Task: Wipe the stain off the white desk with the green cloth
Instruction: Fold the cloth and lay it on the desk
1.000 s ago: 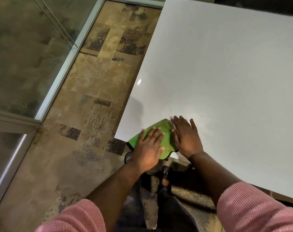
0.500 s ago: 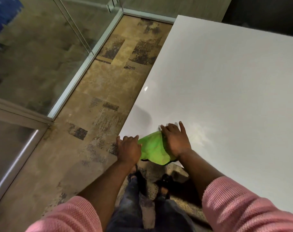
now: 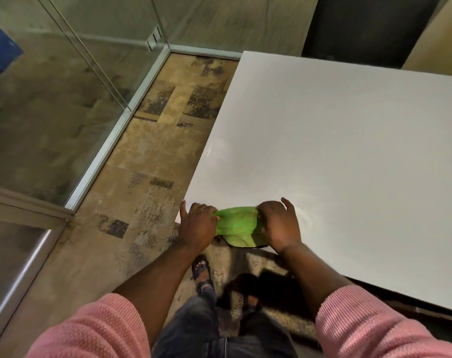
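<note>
Head view, looking down at the near left corner of the desk. Fingers (image 3: 211,212) of the left hand (image 3: 197,227) curl around the left end of the green cloth (image 3: 237,226), pinching it into a bunch, while the index finger sticks out straight along the desk's corner edge. Fingers (image 3: 263,211) of the right hand (image 3: 280,225) close over the right end of the same cloth, gripping it, with one outer finger lifted and pointing away from the body. Between the two hands the cloth is stretched as a crumpled band; its lower part hangs in a rounded fold over the near edge of the white desk (image 3: 348,151). A dark trim shows along the bottom of that fold. Just right of the right hand a faint, pale smear (image 3: 306,215) marks the desk surface; whether it is the stain or a wet trace cannot be told. Both forearms are bare, and pink knitted sleeves (image 3: 361,321) are pushed up toward the elbows. Below the hands, dark trousers (image 3: 206,329) and a sandalled foot (image 3: 201,267) stand on mottled brown carpet (image 3: 147,177). Glass partitions (image 3: 51,112) in metal frames border the floor at left.
</note>
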